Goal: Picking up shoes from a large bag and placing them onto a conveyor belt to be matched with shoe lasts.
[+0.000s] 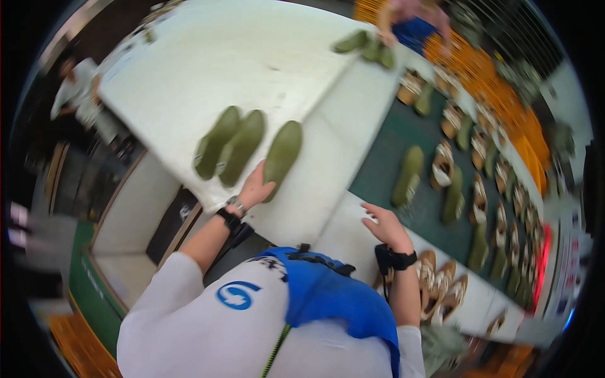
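On the white table to my left, my left hand (255, 186) grips the lower end of a green insole (284, 151), its thumb lying over the edge. Two more green insoles (244, 148) lie side by side just left of it, with small pale marks at their heels. My right hand (386, 227) hovers by the near edge of the dark green conveyor belt (384, 164), fingers apart and holding nothing. Closest to it on the belt is a single green insole (408, 176). Beyond that, tan-and-white shoes (442, 165) stand in rows with green insoles between them.
Several tan shoes (435, 283) stand on the white ledge beside my right forearm. Across the table, another person's hand (386, 38) is at a few green insoles (372, 47). Orange crates (469, 66) line the belt's far side. Another person (79, 88) is at the left.
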A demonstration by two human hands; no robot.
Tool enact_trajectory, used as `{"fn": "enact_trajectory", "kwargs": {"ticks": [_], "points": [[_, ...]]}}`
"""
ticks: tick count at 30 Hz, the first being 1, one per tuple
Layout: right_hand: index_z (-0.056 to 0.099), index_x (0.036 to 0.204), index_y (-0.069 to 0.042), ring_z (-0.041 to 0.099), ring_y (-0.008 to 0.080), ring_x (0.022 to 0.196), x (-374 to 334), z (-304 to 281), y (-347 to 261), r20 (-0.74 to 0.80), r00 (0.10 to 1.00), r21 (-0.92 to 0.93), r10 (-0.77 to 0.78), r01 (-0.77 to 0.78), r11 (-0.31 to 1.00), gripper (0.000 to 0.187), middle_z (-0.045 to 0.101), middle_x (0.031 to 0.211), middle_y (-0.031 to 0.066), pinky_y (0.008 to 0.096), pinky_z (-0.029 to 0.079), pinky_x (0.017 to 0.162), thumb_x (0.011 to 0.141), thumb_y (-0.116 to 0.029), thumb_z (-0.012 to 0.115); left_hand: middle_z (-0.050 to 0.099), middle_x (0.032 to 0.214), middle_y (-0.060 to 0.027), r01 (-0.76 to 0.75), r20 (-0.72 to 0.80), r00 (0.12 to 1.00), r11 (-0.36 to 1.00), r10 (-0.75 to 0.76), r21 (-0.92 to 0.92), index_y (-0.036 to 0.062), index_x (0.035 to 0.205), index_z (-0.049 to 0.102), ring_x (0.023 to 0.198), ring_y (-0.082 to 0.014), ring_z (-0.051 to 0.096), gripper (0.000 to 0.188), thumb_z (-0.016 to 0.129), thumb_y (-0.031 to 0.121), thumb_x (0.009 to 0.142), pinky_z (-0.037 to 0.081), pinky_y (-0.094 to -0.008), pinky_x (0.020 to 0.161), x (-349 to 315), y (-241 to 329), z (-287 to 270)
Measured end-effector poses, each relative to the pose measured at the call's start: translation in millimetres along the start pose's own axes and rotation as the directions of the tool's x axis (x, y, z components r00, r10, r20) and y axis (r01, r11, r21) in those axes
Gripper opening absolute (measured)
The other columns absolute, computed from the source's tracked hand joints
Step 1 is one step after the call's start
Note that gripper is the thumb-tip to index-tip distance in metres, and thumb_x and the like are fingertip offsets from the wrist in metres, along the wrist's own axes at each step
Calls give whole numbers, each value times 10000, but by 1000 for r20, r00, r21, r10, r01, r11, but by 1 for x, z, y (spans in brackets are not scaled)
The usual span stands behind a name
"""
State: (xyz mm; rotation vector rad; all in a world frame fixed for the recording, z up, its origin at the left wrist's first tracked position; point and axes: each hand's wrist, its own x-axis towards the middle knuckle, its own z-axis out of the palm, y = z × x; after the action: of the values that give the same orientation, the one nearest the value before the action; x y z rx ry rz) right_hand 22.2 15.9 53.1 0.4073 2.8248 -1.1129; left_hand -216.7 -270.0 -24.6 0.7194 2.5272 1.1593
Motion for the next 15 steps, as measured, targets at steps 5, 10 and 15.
{"fn": "enact_trajectory", "kwargs": {"ticks": [5, 10, 15], "points": [[563, 1145, -31, 585, 354, 939, -99, -11, -10, -250, 942, -97, 225, -255, 962, 388, 622, 1029, 193, 396, 468, 815, 790, -181, 612, 447, 1257, -263, -143, 8, 990, 988, 143, -57, -37, 1339, 286, 1166, -379, 442, 703, 632, 101, 742, 365, -388, 988, -20, 14, 23], [572, 1112, -26, 566, 351, 953, -191, 23, 18, -418, 779, -60, 467, -537, 841, 387, 615, 1019, 183, 411, 456, 831, 748, -139, 638, 368, 1325, -247, -467, 41, 877, 830, 478, 305, 42, 1353, 319, 1245, -380, 349, 719, 643, 66, 712, 307, -407, 1032, -9, 64, 31], [585, 1082, -45, 555, 332, 918, -194, 48, 19, -679, 684, -149, 266, -484, 862, 417, 604, 1001, 132, 418, 464, 779, 668, -37, 629, 465, 1249, -215, -800, 380, 573, 595, 726, 70, 34, 1194, 489, 1150, -384, 440, 498, 637, 75, 720, 389, -425, 961, -10, 132, 67]]}}
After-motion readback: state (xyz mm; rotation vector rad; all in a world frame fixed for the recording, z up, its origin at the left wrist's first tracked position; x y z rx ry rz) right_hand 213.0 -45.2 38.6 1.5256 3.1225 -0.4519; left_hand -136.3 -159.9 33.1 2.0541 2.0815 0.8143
